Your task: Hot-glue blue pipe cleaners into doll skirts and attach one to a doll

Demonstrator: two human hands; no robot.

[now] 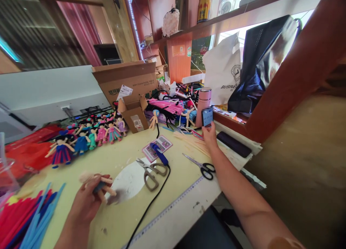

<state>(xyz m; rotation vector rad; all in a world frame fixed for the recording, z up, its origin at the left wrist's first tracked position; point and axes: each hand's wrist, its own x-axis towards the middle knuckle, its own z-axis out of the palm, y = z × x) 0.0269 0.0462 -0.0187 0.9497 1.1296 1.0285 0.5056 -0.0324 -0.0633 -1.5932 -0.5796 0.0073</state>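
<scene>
My left hand (88, 198) is closed around a small doll (100, 186) of cream fuzzy stems with a blue body, just above the table at the left. The doll's head points left and its legs stick out to the right. My right hand (209, 133) reaches far forward and grips a phone (207, 117) with a lit screen, upright beside a pink bottle (203, 101). Between the hands lie grey-handled scissors (151, 171), black-handled scissors (201, 166) and a blue pen-shaped tool (160, 154) with a black cord, resting on a printed card (165, 143).
Several finished dolls (88, 139) stand at the back left near an open cardboard box (133, 115). Coloured fuzzy stems (29, 216) lie front left, with more pink stems (167, 106) behind. A ruler strip (173, 205) runs along the table edge. A dark case (234, 143) lies right.
</scene>
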